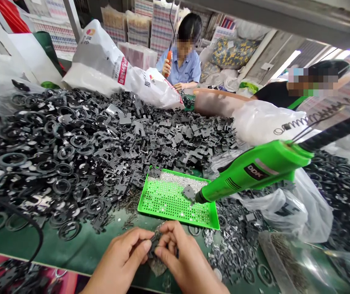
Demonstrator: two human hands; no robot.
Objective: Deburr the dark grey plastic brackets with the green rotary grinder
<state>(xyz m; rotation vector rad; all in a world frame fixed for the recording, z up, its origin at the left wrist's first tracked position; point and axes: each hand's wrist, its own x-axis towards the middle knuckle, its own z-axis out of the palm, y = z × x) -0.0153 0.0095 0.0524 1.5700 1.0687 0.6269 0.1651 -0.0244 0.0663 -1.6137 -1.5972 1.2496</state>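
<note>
Two bare hands work just in front of the one green perforated tray (168, 208): the left hand (119, 257) and the right hand (183, 253) each grip, nearly closed, a single small dark part (154, 245), whose shape their fingers mostly hide. Beyond the tray lies an uncountable heap of black stamped pieces (162, 134). One green DDK power tool (254, 171) reaches over the tray's right side, its tip beside one dark piece (189, 192). Farther past the tray sit one co-worker (179, 61) and another co-worker (280, 94), the second partly hidden.

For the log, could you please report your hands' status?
Left hand, right hand both pinching small black part. Green DDK power tool above green perforated tray.
</note>
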